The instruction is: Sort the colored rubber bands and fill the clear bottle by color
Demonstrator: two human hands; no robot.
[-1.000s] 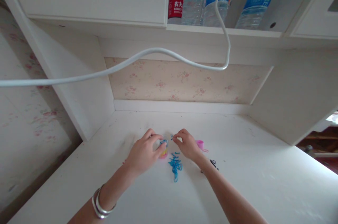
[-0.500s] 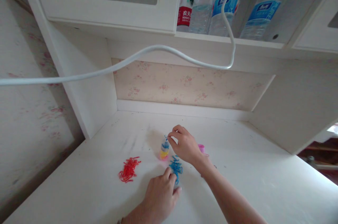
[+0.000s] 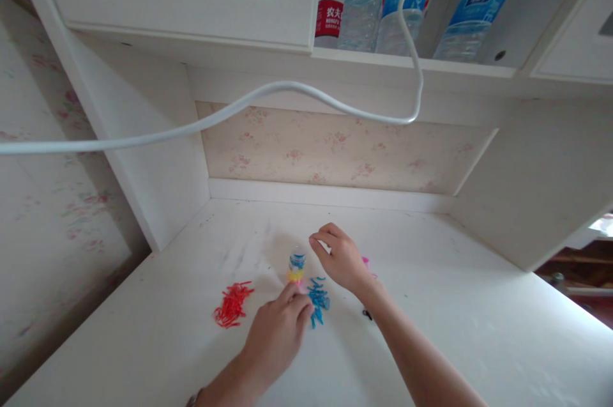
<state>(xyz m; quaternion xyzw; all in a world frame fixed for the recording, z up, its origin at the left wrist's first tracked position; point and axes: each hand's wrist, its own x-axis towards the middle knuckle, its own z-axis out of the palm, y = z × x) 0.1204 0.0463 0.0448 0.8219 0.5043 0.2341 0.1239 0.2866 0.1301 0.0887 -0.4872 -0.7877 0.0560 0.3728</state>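
Observation:
A small clear bottle (image 3: 297,261) stands upright on the white tabletop, with blue, yellow and pink bands layered inside. My left hand (image 3: 278,327) is closed, its bent fingertips at the bottle's base and covering part of it; what they hold, if anything, is hidden. Just right of those fingers lies a loose pile of blue rubber bands (image 3: 318,299). Above and right of the bottle's mouth, my right hand (image 3: 339,257) pinches thumb and forefinger together; anything between them is too small to make out. Farther left is a pile of red rubber bands (image 3: 232,305).
A pink item (image 3: 366,262) is partly hidden behind my right wrist. Near my right forearm lies a small black item (image 3: 367,314). A white cable (image 3: 287,85) crosses the view above the table. Plastic bottles (image 3: 361,11) stand in the overhead cabinet.
My left hand has moved from the blue bands up and left to the bottle's base. The blue band sticking out of the bottle's top no longer shows there. My right hand has shifted slightly away.

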